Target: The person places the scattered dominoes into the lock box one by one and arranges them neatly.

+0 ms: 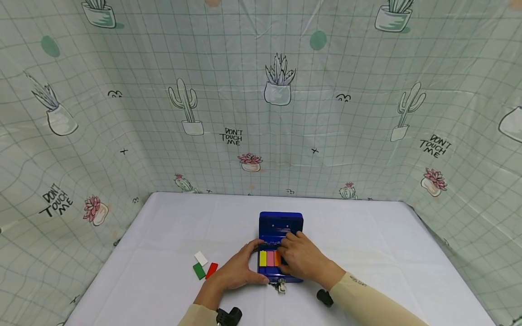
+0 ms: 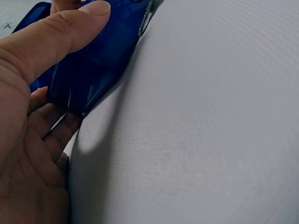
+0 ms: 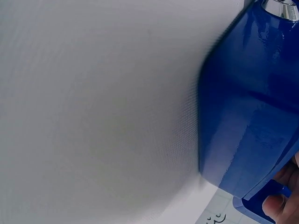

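Observation:
A blue metal cash box (image 1: 281, 277) stands with its lid (image 1: 280, 222) raised at the back. Inside, a yellow block (image 1: 263, 258), a pink block (image 1: 270, 258) and an orange block (image 1: 277, 258) lie side by side. My left hand (image 1: 238, 270) grips the box's left side, thumb at the front corner and fingers toward the back. My right hand (image 1: 302, 258) reaches into the box's right half, its thumb and fingers pinching the orange block at its ends. That hand hides the right part of the interior.
Keys (image 1: 281, 286) hang at the box's front. Left of my left hand lie a white block (image 1: 201, 258), a green block (image 1: 199, 271) and a red block (image 1: 211, 270) on the white-covered table (image 1: 367, 235). Behind it hangs a cactus-print curtain (image 1: 220, 108).

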The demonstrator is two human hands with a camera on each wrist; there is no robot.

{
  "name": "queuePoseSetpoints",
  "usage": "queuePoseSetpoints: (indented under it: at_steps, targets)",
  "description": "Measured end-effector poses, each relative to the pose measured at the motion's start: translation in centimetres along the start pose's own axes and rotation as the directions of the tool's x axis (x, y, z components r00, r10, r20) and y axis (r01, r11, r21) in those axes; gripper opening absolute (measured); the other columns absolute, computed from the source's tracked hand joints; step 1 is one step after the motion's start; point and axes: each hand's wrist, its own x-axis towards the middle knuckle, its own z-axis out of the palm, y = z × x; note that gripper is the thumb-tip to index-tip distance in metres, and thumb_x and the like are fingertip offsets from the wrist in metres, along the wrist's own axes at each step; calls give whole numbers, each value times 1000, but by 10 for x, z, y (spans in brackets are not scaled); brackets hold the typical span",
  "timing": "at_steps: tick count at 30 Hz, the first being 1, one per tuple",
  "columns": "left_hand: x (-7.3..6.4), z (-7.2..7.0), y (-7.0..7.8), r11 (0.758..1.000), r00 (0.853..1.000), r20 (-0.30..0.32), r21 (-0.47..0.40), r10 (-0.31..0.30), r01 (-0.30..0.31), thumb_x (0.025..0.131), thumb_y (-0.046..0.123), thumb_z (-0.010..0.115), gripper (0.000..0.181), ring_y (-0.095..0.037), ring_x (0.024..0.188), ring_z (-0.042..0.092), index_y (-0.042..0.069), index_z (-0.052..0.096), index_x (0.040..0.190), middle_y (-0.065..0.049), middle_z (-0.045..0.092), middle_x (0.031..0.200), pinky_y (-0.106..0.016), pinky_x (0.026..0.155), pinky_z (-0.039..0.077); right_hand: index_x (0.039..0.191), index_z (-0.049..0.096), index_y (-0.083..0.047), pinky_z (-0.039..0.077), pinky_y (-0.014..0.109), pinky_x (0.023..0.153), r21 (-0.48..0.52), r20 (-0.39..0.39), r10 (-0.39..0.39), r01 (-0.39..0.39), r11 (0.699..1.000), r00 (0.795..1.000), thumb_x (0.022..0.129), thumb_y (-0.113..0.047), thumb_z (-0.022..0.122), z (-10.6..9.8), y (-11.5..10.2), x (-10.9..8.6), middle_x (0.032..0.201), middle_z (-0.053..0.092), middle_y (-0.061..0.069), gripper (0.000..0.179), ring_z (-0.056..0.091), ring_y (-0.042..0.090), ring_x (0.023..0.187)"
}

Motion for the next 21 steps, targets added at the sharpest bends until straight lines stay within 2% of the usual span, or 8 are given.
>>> queuePoseSetpoints:
  at_steps: [9,18,21]
  targets:
    - [0,0,1,1000,1000,-1,4,-6,6,79,43,93,105,-39,153,38,22,34,163,-14,39,167,-70,122,29,102,79,-17,30,29,70,15,11,11,-11,1000,1000,89,-57,77,0,-1,1,89,66,-4,42,51,18,86]
    - [-1,1,2,1000,1000,-4,-1,-20,20,78,43,94,105,-40,153,38,22,34,163,-14,39,167,-70,122,28,99,79,-18,27,28,69,22,-31,11,-11,1000,999,87,-57,79,2,0,-1,87,65,-5,41,51,17,84]
    - [-1,1,2,1000,1000,-4,1,-20,20,78,44,94,106,-41,153,38,22,34,163,-14,39,167,-70,122,28,101,79,-18,30,28,70,36,-27,18,-17,999,999,88,-57,78,2,1,-1,88,66,-5,41,51,17,85]
